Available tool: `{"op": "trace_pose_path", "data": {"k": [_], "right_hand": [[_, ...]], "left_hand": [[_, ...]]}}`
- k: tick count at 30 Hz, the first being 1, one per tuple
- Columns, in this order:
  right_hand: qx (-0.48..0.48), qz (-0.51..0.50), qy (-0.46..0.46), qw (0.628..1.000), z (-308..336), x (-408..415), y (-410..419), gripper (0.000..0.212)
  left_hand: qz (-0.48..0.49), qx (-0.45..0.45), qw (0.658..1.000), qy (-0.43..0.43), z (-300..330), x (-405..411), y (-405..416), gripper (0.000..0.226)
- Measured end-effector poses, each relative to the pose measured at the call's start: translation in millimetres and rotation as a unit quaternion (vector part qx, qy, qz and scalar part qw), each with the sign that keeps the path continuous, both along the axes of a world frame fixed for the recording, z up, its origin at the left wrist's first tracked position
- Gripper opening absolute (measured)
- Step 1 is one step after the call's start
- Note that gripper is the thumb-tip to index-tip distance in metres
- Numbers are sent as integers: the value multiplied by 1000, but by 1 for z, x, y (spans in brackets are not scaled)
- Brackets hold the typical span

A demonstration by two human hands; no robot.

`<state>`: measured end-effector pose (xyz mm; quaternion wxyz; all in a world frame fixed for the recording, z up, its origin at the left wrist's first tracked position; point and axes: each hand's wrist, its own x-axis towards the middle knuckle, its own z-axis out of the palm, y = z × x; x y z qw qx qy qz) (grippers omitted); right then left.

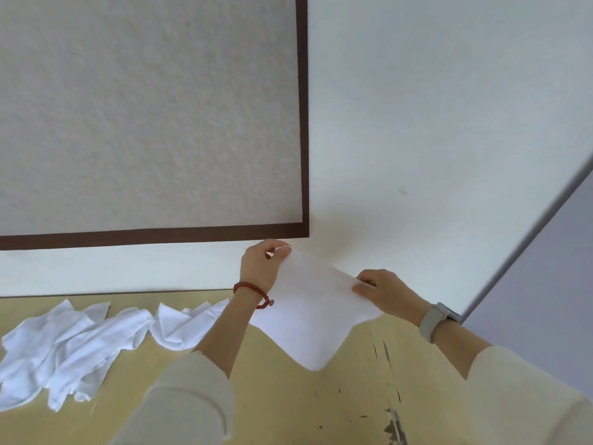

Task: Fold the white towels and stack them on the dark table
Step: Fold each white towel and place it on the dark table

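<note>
A plain white towel (308, 319) hangs in the air above the yellowish table (288, 396), its upper edge stretched taut and its lower part sagging to a soft point. The left hand (260, 264) pinches the far-left corner between curled fingers (282, 250); the right hand (385, 292) pinches the right corner. A crumpled heap of white towels (73, 345) lies on the table at left.

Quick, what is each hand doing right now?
Left hand: pinches one top corner of the white towel, held up in the air.
Right hand: pinches the other top corner of the same towel.
</note>
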<state>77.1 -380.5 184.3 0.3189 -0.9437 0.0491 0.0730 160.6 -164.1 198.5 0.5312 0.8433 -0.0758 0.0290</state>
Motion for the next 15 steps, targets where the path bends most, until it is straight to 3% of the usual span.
{"op": "trace_pose_path", "data": {"k": [5,10,15], "right_hand": [[-84,-52,-120,988,13,29,-9,19],[-78,-48,-202,975,3,12,-11,17],[-116,19,-141,983,-64,-46,-9,14]], "left_hand": [[63,-68,996,2,18,16,14,8],[57,-110,992,6,10,-8,38,9],[-22,-5,996,84,-58,-57,72,21]]}}
